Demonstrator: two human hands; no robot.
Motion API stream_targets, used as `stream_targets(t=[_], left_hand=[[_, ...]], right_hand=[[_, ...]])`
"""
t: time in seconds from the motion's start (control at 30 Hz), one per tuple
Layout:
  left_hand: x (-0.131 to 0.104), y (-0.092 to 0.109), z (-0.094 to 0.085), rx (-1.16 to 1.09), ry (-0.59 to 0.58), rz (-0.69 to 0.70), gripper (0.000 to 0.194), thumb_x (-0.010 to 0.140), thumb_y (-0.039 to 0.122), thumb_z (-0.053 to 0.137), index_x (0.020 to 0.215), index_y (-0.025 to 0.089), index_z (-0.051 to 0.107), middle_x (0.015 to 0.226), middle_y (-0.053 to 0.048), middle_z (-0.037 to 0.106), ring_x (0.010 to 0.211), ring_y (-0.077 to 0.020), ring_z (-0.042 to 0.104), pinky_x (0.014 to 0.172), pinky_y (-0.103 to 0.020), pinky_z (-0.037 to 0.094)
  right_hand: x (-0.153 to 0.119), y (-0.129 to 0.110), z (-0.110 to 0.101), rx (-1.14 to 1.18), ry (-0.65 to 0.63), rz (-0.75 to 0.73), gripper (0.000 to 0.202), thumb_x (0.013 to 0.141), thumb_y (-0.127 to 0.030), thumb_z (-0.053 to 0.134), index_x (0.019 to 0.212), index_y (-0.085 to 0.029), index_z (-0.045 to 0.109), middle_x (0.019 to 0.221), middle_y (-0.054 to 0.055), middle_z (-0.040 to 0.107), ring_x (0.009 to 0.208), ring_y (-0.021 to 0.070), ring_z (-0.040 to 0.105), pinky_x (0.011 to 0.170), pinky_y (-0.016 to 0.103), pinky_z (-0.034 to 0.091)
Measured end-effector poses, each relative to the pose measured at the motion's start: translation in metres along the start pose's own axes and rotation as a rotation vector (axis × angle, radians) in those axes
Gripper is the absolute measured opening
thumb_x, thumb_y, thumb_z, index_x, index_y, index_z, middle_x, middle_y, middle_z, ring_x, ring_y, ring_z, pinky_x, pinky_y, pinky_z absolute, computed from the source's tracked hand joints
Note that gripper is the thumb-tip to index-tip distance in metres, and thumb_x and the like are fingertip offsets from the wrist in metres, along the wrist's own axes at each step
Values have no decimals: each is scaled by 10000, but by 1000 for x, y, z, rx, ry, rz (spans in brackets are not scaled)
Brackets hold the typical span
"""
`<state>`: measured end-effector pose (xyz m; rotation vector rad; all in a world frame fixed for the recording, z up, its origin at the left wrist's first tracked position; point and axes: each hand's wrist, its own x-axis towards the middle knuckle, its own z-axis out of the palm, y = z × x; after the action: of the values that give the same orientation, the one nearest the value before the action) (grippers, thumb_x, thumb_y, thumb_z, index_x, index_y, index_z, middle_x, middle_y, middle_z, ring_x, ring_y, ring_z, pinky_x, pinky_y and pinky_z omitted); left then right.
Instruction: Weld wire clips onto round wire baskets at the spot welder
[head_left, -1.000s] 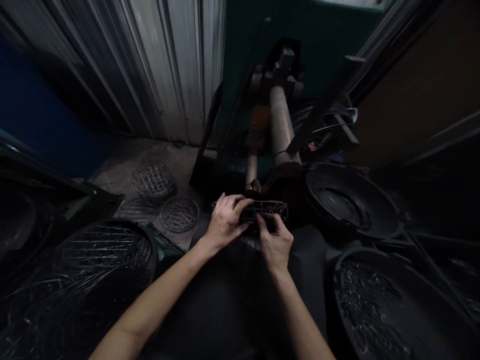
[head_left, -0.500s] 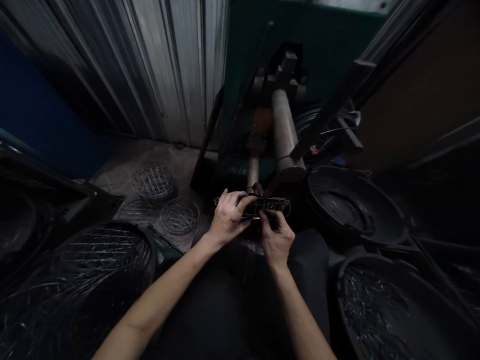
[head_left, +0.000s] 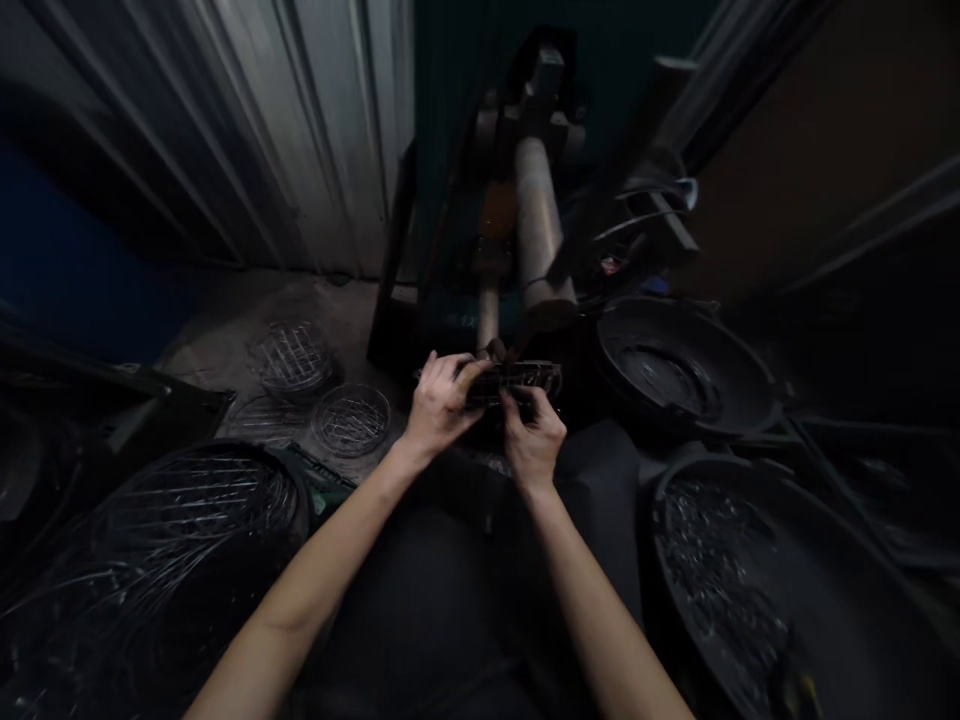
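Note:
Between my hands is a small round wire rack [head_left: 536,375], seen nearly edge-on at the machine's lower arm [head_left: 488,315]. My left hand [head_left: 442,400] grips its left side, thumb across the top and fingers curled around it. At the near edge, my right hand [head_left: 534,435] has thumb and index finger pinched together; whether they hold the rack's rim or a small wire piece is too dark to tell. Above the rack projects the thick upper cylinder [head_left: 538,215] of the machine. The contact between rack and machine tip is partly hidden by my fingers.
Finished-looking wire racks [head_left: 292,357] and another round rack [head_left: 351,420] lie on the floor at left. A large tub [head_left: 304,480] holds wire grids. On the right stand a black basin [head_left: 757,400] with wire rings and another basin [head_left: 660,530] with small metal pieces.
The whole view has shifted, so the machine and hands appear slightly higher and further left. Both hands keep their places at the wire rack.

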<state>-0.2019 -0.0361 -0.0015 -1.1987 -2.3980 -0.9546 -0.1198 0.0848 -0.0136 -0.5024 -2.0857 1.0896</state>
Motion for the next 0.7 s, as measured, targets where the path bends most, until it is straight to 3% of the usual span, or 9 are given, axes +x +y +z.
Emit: stream_targets(t=[0.2,0.3,0.37,0.43,0.47,0.53,0.57,0.63,0.7], left_hand=[[5,-8,6,-32,116,46,514,750,314,680,1207,230,459,1086,-67,600,1015,-238,577,1050,-468,354],[10,-10,5,-7,108,23,548,751,384,672,1218,198,454,1098,-86,601,998,-245,589,965,-413,433],[11,-6,-1,17,81,3,523,755,401,656,1195,183,475,1108,-90,601,1008,-246,588,913,-375,461],[9,2,-10,16,45,-30,508,749,410,647,1176,182,492,1096,-83,608,999,-242,594,880,-352,475],[7,7,-13,2,15,-47,508,743,413,646,1172,186,497,1093,-78,610,996,-241,597,873,-347,479],[2,21,-17,-40,-73,-74,508,731,413,643,1166,192,503,1086,-71,615,991,-239,602,863,-346,488],[-2,29,-16,-65,-136,-84,512,725,404,644,1168,189,505,1094,-74,616,1000,-241,600,862,-349,491],[-11,47,-8,-98,-305,-95,526,715,370,652,1180,172,507,1127,-93,610,1034,-254,590,891,-381,484],[-20,62,6,-108,-512,-90,551,708,324,671,1207,157,504,1182,-121,592,1095,-278,562,980,-468,420]], right_hand=[[4,-1,9,18,17,-90,205,895,-329,488,845,-187,627,813,40,658,756,155,611,729,260,484],[3,-6,-7,55,30,-105,190,867,-322,549,970,-184,629,908,47,672,762,148,621,737,255,500],[-6,-2,-41,43,46,-79,264,844,-333,584,1064,-192,616,980,46,671,743,138,627,728,249,508],[-18,17,-94,-68,63,-7,273,845,-353,569,1065,-200,627,1003,47,674,826,155,638,777,260,505],[-25,33,-124,-179,52,56,262,857,-370,541,1029,-201,643,1004,50,678,902,170,635,827,274,493],[-39,71,-187,-514,-38,320,290,870,-387,486,1004,-189,651,1035,56,680,940,171,635,859,266,480],[-46,91,-215,-718,-117,489,301,872,-383,461,1035,-207,643,1073,43,676,967,162,634,879,253,471],[-60,125,-258,-852,-216,604,308,794,-324,544,1011,-141,662,1056,121,684,984,234,642,888,311,477],[-71,149,-278,-938,-334,656,266,663,-268,640,884,-130,695,943,152,710,916,289,668,824,344,514]])
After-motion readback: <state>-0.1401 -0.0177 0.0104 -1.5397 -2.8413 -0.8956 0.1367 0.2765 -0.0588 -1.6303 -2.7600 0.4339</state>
